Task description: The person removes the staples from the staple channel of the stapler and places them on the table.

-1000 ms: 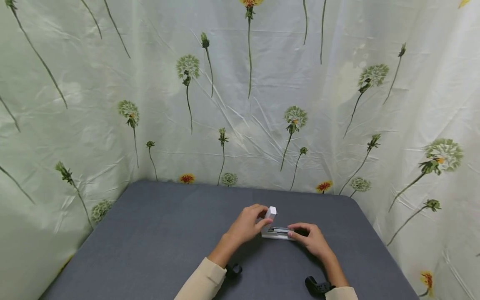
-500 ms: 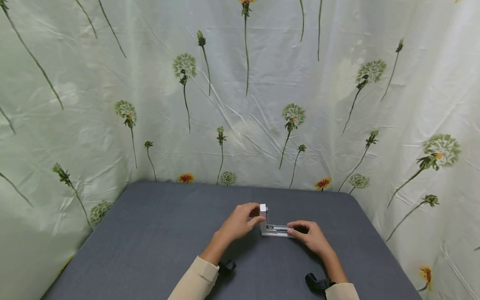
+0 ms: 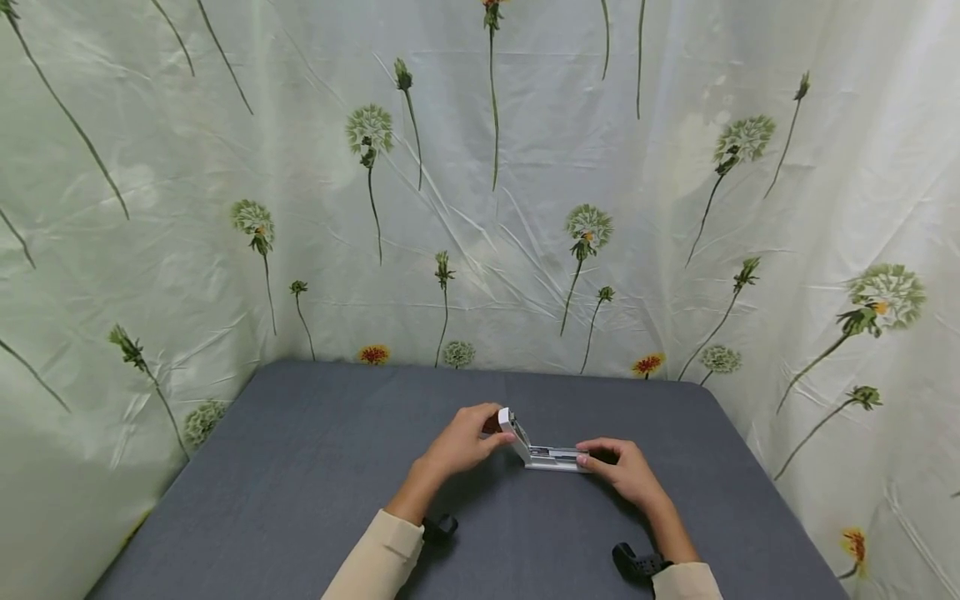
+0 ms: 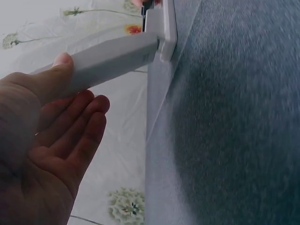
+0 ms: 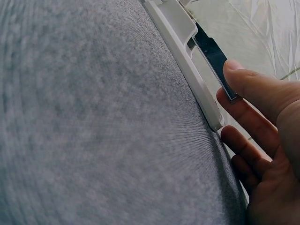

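A white stapler [image 3: 553,467] lies on the dark grey table, its top arm [image 4: 112,58] swung up and tilted back to the left. My left hand [image 3: 457,443] pinches the end of that arm, thumb on one side and fingers on the other. At the opposite end, my right hand [image 3: 628,477] pinches the dark metal staple magazine [image 5: 213,54] between thumb and index finger. The magazine sits above the white base [image 5: 185,68], which rests on the cloth. In the right wrist view the other right fingers curve beside the base's tip.
The grey table [image 3: 337,467] has its far edge against a whitish curtain [image 3: 480,217] printed with dandelions. Black straps [image 3: 633,567] are on both wrists, below beige sleeves [image 3: 378,554].
My left hand has moved left, swinging the stapler's top arm from upright to leaning back leftward. My right hand stays at the right end of the stapler.
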`<action>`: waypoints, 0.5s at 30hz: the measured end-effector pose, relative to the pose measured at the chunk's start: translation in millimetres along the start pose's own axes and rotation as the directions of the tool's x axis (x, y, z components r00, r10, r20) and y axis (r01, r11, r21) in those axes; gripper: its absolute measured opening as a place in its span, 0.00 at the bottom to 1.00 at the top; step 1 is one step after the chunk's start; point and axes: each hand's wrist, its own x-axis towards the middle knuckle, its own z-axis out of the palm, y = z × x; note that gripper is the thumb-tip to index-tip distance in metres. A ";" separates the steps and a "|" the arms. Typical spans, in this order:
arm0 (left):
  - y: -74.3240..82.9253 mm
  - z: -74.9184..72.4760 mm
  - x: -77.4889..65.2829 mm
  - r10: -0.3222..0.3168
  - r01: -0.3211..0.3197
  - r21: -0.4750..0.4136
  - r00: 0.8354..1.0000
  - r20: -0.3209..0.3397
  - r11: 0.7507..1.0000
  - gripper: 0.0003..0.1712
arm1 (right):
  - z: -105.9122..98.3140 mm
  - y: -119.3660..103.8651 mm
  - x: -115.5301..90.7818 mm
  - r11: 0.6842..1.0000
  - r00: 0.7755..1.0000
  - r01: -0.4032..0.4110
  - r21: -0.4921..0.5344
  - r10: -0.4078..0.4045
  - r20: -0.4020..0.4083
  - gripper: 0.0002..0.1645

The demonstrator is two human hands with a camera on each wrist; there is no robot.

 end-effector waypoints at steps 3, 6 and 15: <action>-3.6 -2.3 -1.7 0.001 -0.001 -0.016 1.000 0.012 1.000 0.08 | 0.9 -0.3 -0.3 1.000 1.000 -0.001 -0.002 0.001 0.002 0.14; -8.0 -3.9 -3.7 0.006 -0.006 -0.019 1.000 0.017 1.000 0.09 | 1.0 0.2 -0.3 1.000 1.000 -0.004 -0.004 0.004 0.012 0.15; -20.2 -7.8 -8.4 0.012 -0.012 0.033 1.000 0.016 0.999 0.11 | 1.0 2.4 1.1 1.000 1.000 0.023 -0.018 -0.023 0.008 0.13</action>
